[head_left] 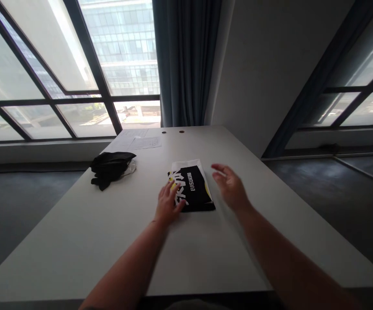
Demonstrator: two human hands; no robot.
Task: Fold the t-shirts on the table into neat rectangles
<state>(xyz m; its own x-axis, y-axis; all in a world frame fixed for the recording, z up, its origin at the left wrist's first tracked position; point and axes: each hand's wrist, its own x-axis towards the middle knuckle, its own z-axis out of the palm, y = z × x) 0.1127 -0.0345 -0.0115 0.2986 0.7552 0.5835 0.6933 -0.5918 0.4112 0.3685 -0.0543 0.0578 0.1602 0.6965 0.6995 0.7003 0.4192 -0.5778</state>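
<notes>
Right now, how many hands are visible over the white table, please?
2. The left hand is over the left edge of the black printed item; the right hand is apart from it, to its right.

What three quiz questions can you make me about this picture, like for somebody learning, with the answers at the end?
1. Pick a letter. Which thing is the left hand reaching over with its fingers?
A: the papers
B: the flat black item
C: the curtain
2. True or false: the right hand is out to the right of the flat black item.
3. Fill the gap: on the white table, the bunched black thing lies to the ____ of the flat black item.

Key: 1: B. 2: True. 3: left.
</notes>
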